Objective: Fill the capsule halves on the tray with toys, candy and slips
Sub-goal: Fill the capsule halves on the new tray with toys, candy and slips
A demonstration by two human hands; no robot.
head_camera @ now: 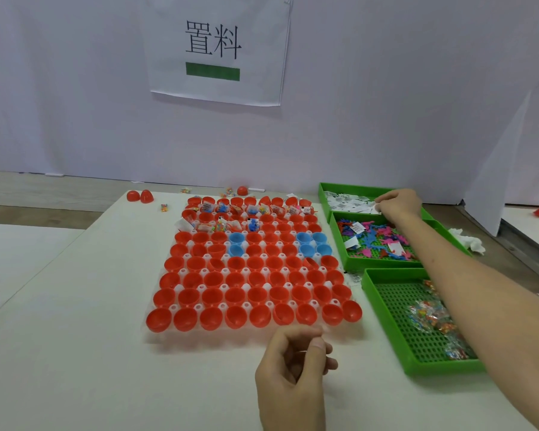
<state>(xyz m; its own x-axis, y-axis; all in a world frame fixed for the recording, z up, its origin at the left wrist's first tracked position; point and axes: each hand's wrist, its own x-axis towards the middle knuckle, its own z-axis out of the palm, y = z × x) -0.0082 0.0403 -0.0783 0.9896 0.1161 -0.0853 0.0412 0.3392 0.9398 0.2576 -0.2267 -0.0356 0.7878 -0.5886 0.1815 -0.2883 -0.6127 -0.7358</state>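
Your right hand (pixel 397 202) pinches a slip (pixel 376 208) in the far bin (pixel 324 190); your left hand (pixel 293 365) is loosely curled, empty, at the tray's (pixel 199 336) near edge.

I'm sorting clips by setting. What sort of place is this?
Probably a packing workstation, not a home: a tray of many red and blue capsule halves, three green bins holding slips, toys and candy, and a printed sign on the wall. The right hand picks at the slips.
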